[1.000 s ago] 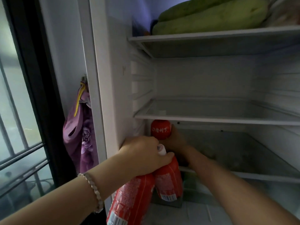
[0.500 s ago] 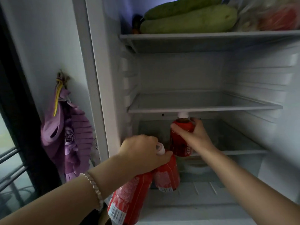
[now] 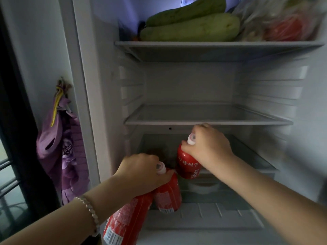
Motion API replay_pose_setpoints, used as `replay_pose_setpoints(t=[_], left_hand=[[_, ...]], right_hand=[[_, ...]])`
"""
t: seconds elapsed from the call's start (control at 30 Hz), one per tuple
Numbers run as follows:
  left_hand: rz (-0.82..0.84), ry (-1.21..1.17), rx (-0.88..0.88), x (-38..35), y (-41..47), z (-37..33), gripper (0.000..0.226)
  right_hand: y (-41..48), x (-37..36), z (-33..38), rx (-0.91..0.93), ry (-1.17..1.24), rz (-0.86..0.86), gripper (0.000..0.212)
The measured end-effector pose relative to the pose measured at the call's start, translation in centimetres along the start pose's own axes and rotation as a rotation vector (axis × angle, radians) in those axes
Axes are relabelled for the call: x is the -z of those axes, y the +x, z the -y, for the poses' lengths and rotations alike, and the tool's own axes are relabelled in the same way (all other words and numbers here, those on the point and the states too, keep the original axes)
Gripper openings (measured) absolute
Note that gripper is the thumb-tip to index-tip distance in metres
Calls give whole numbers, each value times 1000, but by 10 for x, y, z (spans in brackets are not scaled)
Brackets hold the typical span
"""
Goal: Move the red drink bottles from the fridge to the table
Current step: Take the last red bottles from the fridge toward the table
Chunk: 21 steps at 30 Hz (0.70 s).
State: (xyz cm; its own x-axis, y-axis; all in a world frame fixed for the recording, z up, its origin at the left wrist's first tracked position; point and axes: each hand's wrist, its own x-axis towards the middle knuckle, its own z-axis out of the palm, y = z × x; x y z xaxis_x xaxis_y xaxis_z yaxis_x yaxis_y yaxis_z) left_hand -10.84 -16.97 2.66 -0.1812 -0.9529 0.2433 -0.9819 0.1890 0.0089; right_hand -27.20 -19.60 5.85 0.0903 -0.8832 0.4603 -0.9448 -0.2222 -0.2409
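the left grip (image 3: 141, 172) was curled tight round the necks of two red drink bottles (image 3: 168, 197), which hung below it at the front left corner of the fridge (image 3: 83, 85) opening. one bottle's white cap showed between the thumb and forefinger. the other bottle slanted down toward the lower left with its cap hidden under the palm. the right grip (image 3: 207, 149) was closed over the neck and shoulder of a third red bottle (image 3: 188, 165), whose white cap poked out at the grip's left side. that bottle's body sat tilted beneath the grip, just below the front edge of the middle shelf (image 3: 208, 121) and just right of the left grip's pair. whether it touched them, or rested on anything, could not be told. on the top shelf (image 3: 212, 48) lay two green gourds (image 3: 191, 29), with a plastic bag (image 3: 276, 18) at the shelf's right end. a purple cloth (image 3: 58, 147) hung on the wall left of the fridge, and a beaded bracelet (image 3: 92, 214) circled the left wrist.
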Motion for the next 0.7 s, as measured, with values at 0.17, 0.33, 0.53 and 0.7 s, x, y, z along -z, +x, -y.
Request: replay_pose_setpoints(t=[0.17, 0.33, 0.53, 0.7], left_hand=[[12, 40, 62, -3, -8, -11, 50], [-21, 10, 193, -10, -36, -21, 48], [-125, 133, 243, -10, -98, -22, 49], [-114, 117, 120, 6, -162, -23, 47]], right_hand=[[-10, -2, 0, 277, -193, -120, 41], [-5, -10, -4, 281, -74, -106, 43], [-50, -2, 7, 203, -41, -65, 39], [-135, 25, 17, 114, -61, 6, 32]])
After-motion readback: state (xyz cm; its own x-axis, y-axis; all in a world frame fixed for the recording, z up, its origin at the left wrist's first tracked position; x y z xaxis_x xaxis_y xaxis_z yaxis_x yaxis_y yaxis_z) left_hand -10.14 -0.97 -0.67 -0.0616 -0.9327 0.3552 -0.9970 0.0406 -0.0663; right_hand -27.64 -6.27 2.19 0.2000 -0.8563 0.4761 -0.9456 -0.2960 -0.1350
